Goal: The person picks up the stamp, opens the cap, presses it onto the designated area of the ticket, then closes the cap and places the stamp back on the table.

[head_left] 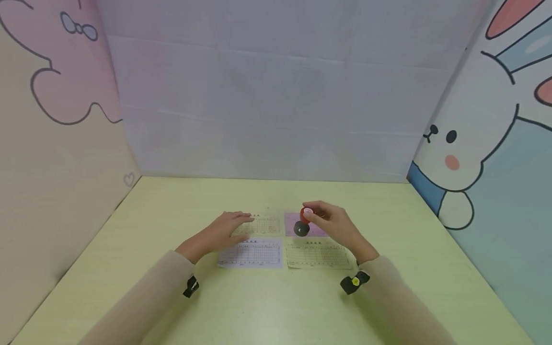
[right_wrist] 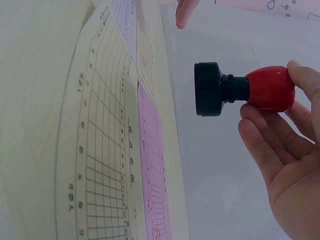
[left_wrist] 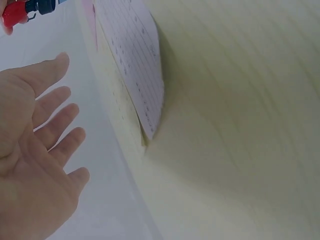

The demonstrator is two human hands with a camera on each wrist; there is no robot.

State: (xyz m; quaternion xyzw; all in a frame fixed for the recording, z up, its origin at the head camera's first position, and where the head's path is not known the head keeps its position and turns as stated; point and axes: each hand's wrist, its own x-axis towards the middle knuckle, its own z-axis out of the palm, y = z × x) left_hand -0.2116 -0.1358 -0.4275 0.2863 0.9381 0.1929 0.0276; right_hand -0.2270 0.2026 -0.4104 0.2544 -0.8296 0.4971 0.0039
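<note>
A self-inking stamp with a red knob and black round base (right_wrist: 209, 89) is held by the knob in my right hand (head_left: 335, 221). In the right wrist view it hangs in the air, apart from the papers. My left hand (head_left: 222, 233) hovers with fingers extended over the left-hand sheets and holds nothing. Under the stamp in the head view lies a pink form (head_left: 319, 232). Nearer to me is a yellowish form (head_left: 319, 255). On the left lie a white-lilac form (head_left: 254, 253) and a far yellowish form (head_left: 267, 225), partly covered by my left hand.
The forms lie on a pale yellow-green table (head_left: 258, 306). A light cloth wall (head_left: 276, 105) closes off the back. Side walls with cartoon drawings stand at left and right, including a rabbit (head_left: 470, 143). A dark wrist strap (head_left: 355, 282) shows on my right arm.
</note>
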